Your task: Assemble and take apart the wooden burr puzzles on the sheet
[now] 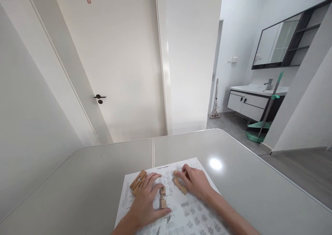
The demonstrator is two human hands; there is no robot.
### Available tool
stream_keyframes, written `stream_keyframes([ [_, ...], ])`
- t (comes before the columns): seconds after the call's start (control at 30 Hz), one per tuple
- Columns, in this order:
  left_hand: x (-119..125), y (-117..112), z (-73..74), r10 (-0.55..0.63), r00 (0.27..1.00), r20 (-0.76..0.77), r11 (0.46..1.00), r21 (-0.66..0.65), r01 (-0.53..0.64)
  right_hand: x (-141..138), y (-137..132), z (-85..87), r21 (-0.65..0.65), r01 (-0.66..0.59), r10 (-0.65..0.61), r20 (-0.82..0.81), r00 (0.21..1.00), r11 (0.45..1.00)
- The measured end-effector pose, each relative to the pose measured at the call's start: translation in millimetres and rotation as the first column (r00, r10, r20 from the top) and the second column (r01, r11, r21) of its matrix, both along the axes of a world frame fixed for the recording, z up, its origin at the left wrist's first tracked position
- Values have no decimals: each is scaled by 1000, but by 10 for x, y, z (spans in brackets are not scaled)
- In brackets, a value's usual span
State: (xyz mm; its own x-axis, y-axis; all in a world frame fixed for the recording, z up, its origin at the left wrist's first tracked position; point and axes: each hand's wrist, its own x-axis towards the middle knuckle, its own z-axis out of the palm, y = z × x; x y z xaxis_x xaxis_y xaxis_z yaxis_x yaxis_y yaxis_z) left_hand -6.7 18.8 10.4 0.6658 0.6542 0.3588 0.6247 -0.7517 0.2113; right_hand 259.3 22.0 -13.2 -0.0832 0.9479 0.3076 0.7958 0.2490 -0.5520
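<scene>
Several notched wooden puzzle pieces lie on a printed sheet [178,207]. My left hand [146,198] rests on the sheet with its fingers spread. Its thumb and index finger are apart, around a small notched wooden piece [163,203] with a dark mark on top. Under and beyond its other fingers are wooden pieces [138,179] with cut-out slots, partly hidden. My right hand [195,181] is closed, its thumb and index fingertip at the end of a light wooden puzzle piece [175,174]. Another wooden piece [181,187] lies slanted just below those fingers.
The sheet with rows of small printed diagrams lies on a grey table [103,186] with a seam across it. Beyond stands a white door [124,72] with a black handle. At right are a washbasin cabinet [246,102], a mop [215,100] and a green dustpan [255,137].
</scene>
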Motion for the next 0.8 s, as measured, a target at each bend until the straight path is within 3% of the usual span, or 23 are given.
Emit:
stream_keyframes([
  [0.07,-4,4,-15,-4,1000,9,1000,-21,4,33,42,-44,9,53,-53,-38,998,999],
  [0.27,-22,5,-49,-13,999,39,999,-38,15,61,74,-109,38,53,-50,-76,996,998],
  [0.5,-22,25,-88,-24,998,66,999,-40,27,-12,-37,-15,-47,-59,56,-70,996,997],
  [0.8,0,12,-61,-40,995,86,997,-56,45,-52,-59,-14,-29,-92,91,-5,996,995],
])
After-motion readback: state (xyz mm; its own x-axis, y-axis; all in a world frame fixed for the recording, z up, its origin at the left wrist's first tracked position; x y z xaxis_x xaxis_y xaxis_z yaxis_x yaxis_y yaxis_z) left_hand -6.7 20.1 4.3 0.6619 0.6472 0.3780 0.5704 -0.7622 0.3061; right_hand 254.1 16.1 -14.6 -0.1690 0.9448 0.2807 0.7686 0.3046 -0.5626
